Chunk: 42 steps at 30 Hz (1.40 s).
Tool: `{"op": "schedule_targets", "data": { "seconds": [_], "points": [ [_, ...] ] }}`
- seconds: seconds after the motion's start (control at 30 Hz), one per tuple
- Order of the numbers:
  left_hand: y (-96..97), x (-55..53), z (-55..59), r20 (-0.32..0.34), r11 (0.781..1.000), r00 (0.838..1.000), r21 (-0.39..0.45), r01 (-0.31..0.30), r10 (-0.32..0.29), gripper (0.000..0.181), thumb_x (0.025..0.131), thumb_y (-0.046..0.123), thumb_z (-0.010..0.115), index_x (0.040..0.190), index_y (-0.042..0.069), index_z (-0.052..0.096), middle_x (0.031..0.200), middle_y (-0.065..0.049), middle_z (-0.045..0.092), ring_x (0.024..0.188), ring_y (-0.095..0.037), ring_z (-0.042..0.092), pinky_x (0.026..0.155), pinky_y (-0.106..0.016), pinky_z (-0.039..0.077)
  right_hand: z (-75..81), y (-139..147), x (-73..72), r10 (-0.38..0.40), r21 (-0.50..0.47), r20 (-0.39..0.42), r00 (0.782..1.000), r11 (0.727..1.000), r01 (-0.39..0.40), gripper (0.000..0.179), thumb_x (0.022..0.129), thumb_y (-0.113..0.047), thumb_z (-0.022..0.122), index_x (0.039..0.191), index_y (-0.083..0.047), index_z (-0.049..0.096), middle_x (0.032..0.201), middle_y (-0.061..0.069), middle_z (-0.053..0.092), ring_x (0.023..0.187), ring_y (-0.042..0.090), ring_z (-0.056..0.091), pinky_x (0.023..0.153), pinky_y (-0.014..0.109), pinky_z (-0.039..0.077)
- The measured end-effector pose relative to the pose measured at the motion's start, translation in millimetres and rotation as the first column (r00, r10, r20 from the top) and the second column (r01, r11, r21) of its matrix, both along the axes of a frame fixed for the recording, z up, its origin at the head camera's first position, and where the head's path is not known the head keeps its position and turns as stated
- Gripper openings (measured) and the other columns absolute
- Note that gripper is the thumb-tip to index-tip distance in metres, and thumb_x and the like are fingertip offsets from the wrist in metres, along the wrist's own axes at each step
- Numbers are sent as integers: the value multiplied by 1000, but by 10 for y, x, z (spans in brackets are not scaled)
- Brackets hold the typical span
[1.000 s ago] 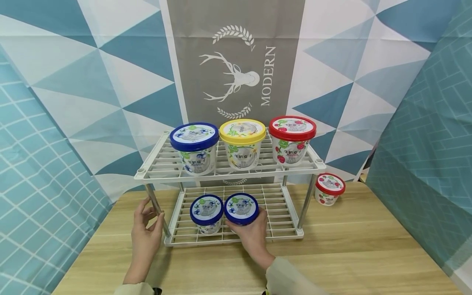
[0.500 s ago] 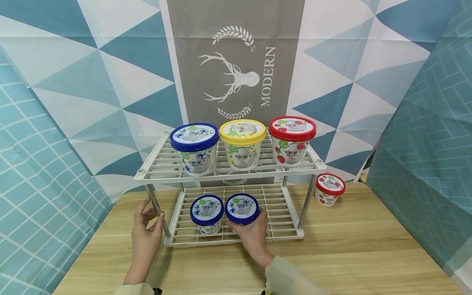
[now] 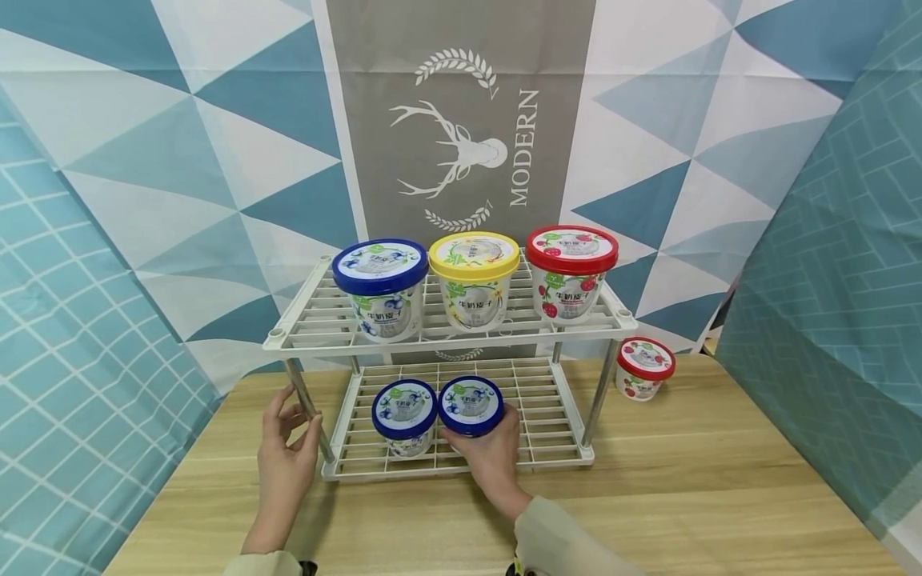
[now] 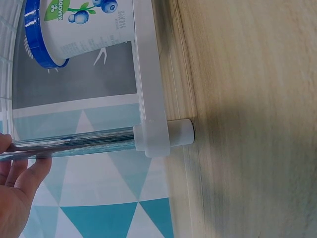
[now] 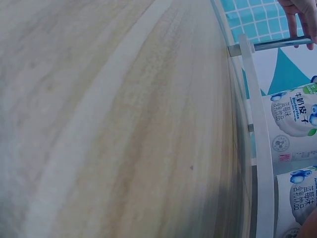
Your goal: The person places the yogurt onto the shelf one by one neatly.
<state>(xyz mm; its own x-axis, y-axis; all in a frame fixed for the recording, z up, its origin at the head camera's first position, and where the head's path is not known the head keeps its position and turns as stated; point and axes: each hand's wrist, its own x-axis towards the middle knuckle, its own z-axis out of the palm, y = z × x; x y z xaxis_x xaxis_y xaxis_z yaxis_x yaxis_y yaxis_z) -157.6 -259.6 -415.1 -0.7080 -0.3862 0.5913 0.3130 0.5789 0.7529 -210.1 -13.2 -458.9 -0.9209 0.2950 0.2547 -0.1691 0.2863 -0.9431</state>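
In the head view my left hand point(image 3: 286, 460) pinches the front left metal post point(image 3: 306, 400) of a white two-tier rack point(image 3: 461, 472) between thumb and fingers. The left wrist view shows the fingertips on that post. My right hand point(image 3: 493, 460) grips a small tub with a blue lid point(image 3: 471, 404) on the lower shelf, its fingers curled round the right side. Close by on the left stands a matching blueberry tub point(image 3: 405, 410). Both tubs are upright. The gripped tub's lower part is mostly hidden by the hand.
On the upper shelf stand large tubs: a blue-lidded one point(image 3: 382, 288), a yellow-lidded one point(image 3: 474, 280) and a red-lidded one point(image 3: 571, 272). A small red-lidded tub point(image 3: 644, 368) is on the wooden table point(image 3: 691, 480), right of the rack. Patterned cloth point(image 3: 274, 120) hangs behind.
Hardly anything differs. My right hand and the tub it grips sit very slightly further left than half a second ago; the left hand stays on the post.
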Motion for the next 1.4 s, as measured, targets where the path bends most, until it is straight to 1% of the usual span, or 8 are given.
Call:
{"op": "schedule_targets", "data": {
  "seconds": [0.3,0.5,0.6,0.73,0.87,0.97,1.17,1.4],
  "points": [
    [7,-5,0,-4,1000,1000,2,-1,1,65,86,-8,59,142,14,33,101,13,49,93,18,49,74,4,43,-25,2,-8,-13,18,-19,1000,1000,13,100,49,-32,93,126,-2,36,119,14,47,113,31,48,100,49,43],
    [-1,-17,-13,-25,1000,1000,-5,-3,3,65,85,-9,60,141,13,34,101,17,49,93,18,50,74,3,44,-42,15,-7,-4,65,-31,1000,998,6,108,49,-36,93,133,-2,33,124,17,46,117,33,45,102,52,40],
    [-6,-19,-19,-27,1000,1000,-10,-8,7,65,85,-9,60,141,13,34,101,17,49,93,17,50,74,3,44,-47,37,-1,18,91,-43,999,996,-14,112,48,-38,92,136,-1,33,126,17,46,119,34,44,102,52,40],
    [-6,-15,-17,-19,1000,1000,-7,-11,11,65,85,-8,60,141,13,34,101,16,49,93,17,50,74,3,43,-46,91,27,91,102,-56,994,991,-85,112,49,-38,92,137,-1,33,126,18,46,119,34,43,102,54,40],
    [-2,-8,-10,-12,1000,1000,-6,-10,10,65,85,-8,60,141,14,34,101,15,49,93,18,49,74,3,43,-50,154,59,172,123,-46,984,979,-165,108,52,-30,92,138,-1,33,127,18,45,119,33,43,104,54,40],
    [2,-9,-4,-16,1000,1000,-7,-7,7,65,85,-9,60,141,14,34,101,15,49,93,18,49,74,3,43,-69,193,65,202,156,-40,979,969,-193,99,55,-21,90,135,2,36,123,20,47,116,34,46,102,53,42],
    [5,-16,1,-21,1000,1000,-10,-9,9,65,85,-9,60,141,13,35,100,15,49,93,18,50,74,3,43,-85,234,51,213,202,-30,977,958,-203,77,62,-13,84,126,6,45,115,21,52,109,35,53,98,50,47],
    [15,6,10,6,1000,1000,-8,-3,3,65,86,-8,59,142,14,33,101,11,50,93,17,49,74,4,43,-72,242,50,209,197,25,978,958,-210,76,64,-17,85,125,6,45,113,19,52,107,33,54,91,44,52]
  ]
}}
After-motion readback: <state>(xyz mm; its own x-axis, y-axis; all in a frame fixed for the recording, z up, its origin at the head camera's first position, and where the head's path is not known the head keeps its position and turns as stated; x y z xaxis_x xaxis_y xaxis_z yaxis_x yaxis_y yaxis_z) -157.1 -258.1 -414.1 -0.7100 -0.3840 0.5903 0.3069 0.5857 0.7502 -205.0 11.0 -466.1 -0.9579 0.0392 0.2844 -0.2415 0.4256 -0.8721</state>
